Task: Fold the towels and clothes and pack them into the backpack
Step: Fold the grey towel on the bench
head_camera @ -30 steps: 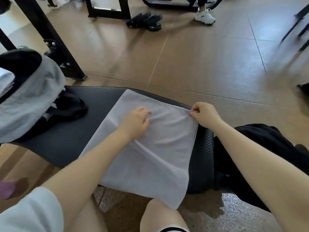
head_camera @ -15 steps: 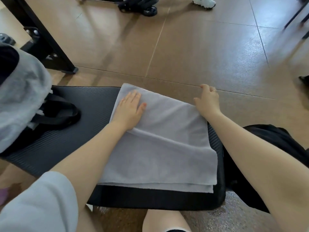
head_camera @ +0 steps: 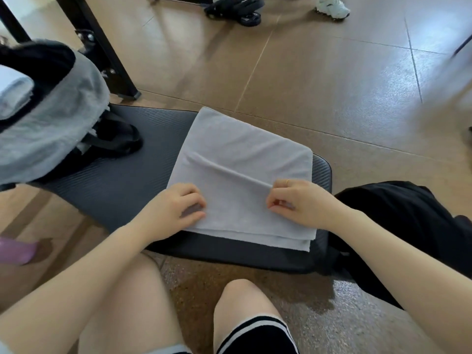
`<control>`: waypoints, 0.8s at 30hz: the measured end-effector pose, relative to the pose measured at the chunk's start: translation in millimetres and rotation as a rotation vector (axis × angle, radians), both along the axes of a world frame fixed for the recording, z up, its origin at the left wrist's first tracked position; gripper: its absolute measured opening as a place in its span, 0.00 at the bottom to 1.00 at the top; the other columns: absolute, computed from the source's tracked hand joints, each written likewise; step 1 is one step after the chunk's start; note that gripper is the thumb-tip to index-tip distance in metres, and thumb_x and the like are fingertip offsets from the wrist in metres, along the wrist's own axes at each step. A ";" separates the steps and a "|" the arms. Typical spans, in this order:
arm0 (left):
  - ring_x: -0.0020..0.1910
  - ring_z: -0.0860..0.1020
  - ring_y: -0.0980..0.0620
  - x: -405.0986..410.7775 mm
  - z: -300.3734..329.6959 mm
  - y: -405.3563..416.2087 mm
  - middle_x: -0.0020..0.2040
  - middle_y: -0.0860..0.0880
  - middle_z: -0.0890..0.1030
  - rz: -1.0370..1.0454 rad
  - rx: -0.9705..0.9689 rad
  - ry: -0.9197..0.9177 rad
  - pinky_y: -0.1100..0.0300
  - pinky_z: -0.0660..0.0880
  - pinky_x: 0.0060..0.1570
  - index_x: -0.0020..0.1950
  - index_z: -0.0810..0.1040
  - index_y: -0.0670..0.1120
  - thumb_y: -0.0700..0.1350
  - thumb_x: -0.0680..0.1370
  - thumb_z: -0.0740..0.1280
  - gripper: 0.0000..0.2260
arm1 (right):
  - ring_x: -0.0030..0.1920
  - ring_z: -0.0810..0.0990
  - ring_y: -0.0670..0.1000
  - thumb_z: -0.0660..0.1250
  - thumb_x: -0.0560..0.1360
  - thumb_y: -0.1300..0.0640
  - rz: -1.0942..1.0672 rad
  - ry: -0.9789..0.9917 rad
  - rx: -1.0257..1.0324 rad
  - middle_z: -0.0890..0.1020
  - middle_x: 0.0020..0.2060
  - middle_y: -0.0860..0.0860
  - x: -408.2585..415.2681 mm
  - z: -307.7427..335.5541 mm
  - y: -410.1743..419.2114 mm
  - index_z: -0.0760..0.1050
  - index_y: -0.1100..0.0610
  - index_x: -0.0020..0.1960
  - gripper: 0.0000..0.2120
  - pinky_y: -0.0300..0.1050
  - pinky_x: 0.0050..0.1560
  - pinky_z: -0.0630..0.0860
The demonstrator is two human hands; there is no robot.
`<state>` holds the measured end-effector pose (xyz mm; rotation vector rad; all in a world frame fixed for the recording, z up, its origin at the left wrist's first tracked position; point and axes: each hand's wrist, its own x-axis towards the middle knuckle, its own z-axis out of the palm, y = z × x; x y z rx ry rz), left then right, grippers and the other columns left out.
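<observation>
A light grey towel (head_camera: pixel 240 159), folded in two layers, lies on the dark padded bench (head_camera: pixel 122 180). My left hand (head_camera: pixel 176 208) sits on its near left part with fingers curled, pinching the cloth. My right hand (head_camera: pixel 301 203) pinches the towel's near right part, and a raised crease runs from there up to the left. The grey and black backpack (head_camera: pixel 48 118) stands on the bench's left end, with a pale folded towel (head_camera: pixel 12 95) showing in its open top.
A black garment (head_camera: pixel 408 226) lies heaped at the bench's right end. A black frame leg (head_camera: pixel 102 47) stands behind the backpack. Black straps (head_camera: pixel 235 8) and another person's white shoe (head_camera: pixel 332 7) are on the brown floor beyond. A purple object (head_camera: pixel 15 251) lies at left.
Both hands have come back from the towel's far edge to its near part and now pinch the cloth. The towel, hanging off the bench a second ago, lies folded double on it.
</observation>
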<state>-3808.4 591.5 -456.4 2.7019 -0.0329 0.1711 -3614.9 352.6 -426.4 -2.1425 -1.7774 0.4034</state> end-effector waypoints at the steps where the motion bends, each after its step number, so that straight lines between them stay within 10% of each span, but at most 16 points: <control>1: 0.46 0.72 0.56 -6.2 -0.4 -1.7 0.47 0.50 0.77 0.014 0.004 0.000 0.65 0.68 0.48 0.48 0.79 0.45 0.55 0.74 0.61 0.15 | 0.41 0.74 0.49 0.67 0.73 0.56 0.017 -0.049 -0.041 0.75 0.45 0.46 -3.2 -3.1 -4.9 0.78 0.55 0.47 0.04 0.45 0.43 0.73; 7: 0.51 0.72 0.56 -25.5 -1.7 -8.8 0.53 0.49 0.79 0.081 0.129 -0.025 0.60 0.75 0.47 0.50 0.79 0.45 0.57 0.73 0.60 0.18 | 0.53 0.74 0.53 0.57 0.69 0.34 0.003 -0.149 -0.119 0.74 0.55 0.50 -18.5 -10.7 -33.7 0.75 0.52 0.56 0.26 0.46 0.57 0.71; 14: 0.48 0.75 0.53 -30.5 -0.3 -3.2 0.51 0.47 0.80 0.041 0.173 -0.063 0.56 0.78 0.42 0.49 0.79 0.43 0.48 0.75 0.57 0.14 | 0.40 0.79 0.57 0.69 0.68 0.61 -0.009 -0.352 -0.028 0.80 0.41 0.53 -29.8 -18.4 -44.3 0.77 0.57 0.43 0.05 0.51 0.40 0.80; 20: 0.46 0.79 0.50 -29.8 12.7 -0.2 0.48 0.49 0.82 0.198 0.083 -0.119 0.56 0.77 0.42 0.49 0.81 0.43 0.50 0.75 0.54 0.18 | 0.33 0.71 0.46 0.61 0.73 0.58 -0.170 -0.058 0.141 0.72 0.39 0.43 -36.1 2.2 -38.3 0.80 0.54 0.47 0.09 0.44 0.35 0.74; 24: 0.43 0.73 0.53 -45.8 13.7 4.8 0.44 0.48 0.80 0.248 0.164 -0.170 0.57 0.75 0.35 0.45 0.82 0.44 0.45 0.72 0.55 0.15 | 0.43 0.76 0.49 0.58 0.76 0.55 -0.045 -0.103 -0.124 0.76 0.45 0.46 -46.1 15.4 -33.9 0.76 0.51 0.57 0.12 0.45 0.45 0.75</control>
